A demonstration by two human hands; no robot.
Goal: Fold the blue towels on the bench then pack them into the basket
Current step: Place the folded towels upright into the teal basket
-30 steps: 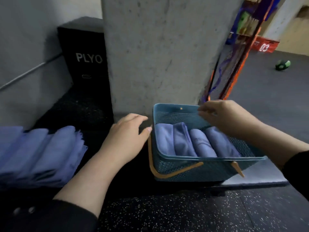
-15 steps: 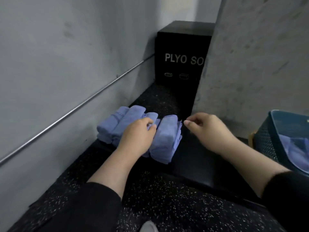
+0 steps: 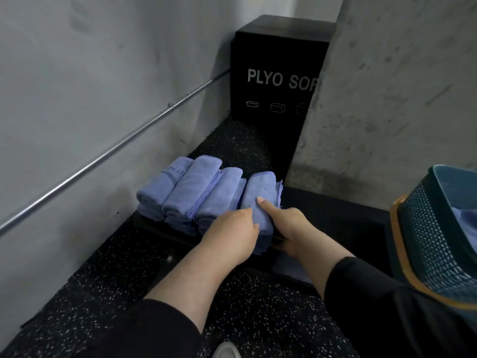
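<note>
Our left hand (image 3: 233, 229) curls its fingers against the near left side of the rightmost folded blue microfibre towel (image 3: 259, 200), and our right hand (image 3: 285, 226) closes on the same towel from the right, with one finger laid out along the top of the cloth and the others tucked low beside it where we cannot see them well. So we hold this one bundle between both hands at its near end, while its far end rests on the dark desk (image 3: 330, 215). The risk, as we judge it, starts right there: gripped only at one end, the soft fold may sag open or shed a layer as we lift. It also lies touching the row of other folded blue towels (image 3: 191, 192) to its left, so a careless pull could drag the neighbour's loose edge and spoil that fold. Further out, the teal perforated plastic basket with an orange handle (image 3: 438, 244) sits at the right end of the desk, near but with a gap to cross; blue cloth already shows inside it, so we may have to press this towel into a tight space, which could bunch it. The black box lettered PLYO (image 3: 278, 60) stands behind, well clear of our path.
</note>
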